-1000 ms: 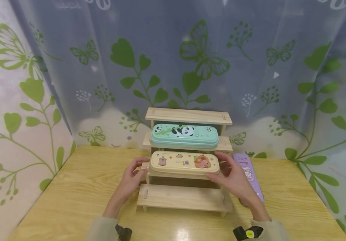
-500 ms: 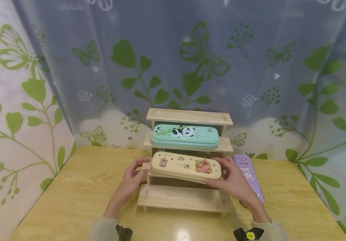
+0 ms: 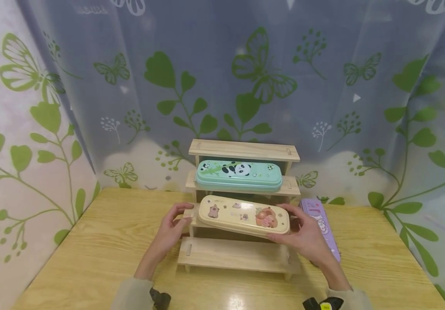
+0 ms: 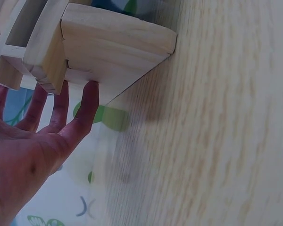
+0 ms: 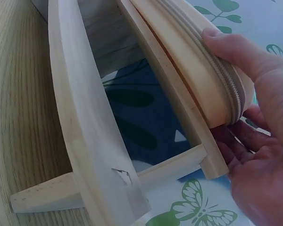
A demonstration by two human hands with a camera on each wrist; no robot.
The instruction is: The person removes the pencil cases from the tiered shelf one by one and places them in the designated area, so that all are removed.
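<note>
A cream pencil case [image 3: 241, 217] with animal pictures and a zip sits askew over the third step from the top of a stepped wooden rack [image 3: 231, 254], its right end projecting past the front edge. My right hand [image 3: 303, 234] grips that end, thumb in front and fingers behind; the right wrist view shows the zipped side of the case [image 5: 203, 56] in it. At the rack's left end, my left hand [image 3: 173, 226] holds the wood, with fingertips against the side panel [image 4: 118, 42] in the left wrist view. A mint panda pencil case [image 3: 239, 174] lies one step higher.
A purple pencil case [image 3: 321, 228] leans beside the rack's right side, partly hidden by my right hand. The rack stands on a wood-grain table [image 3: 102, 245]. Behind hangs a curtain [image 3: 206, 99] printed with leaves and butterflies.
The cream pencil case has swung from straight along its step to askew, its right end coming forward, and shifted slightly right with my right hand. My left hand has stayed at the rack.
</note>
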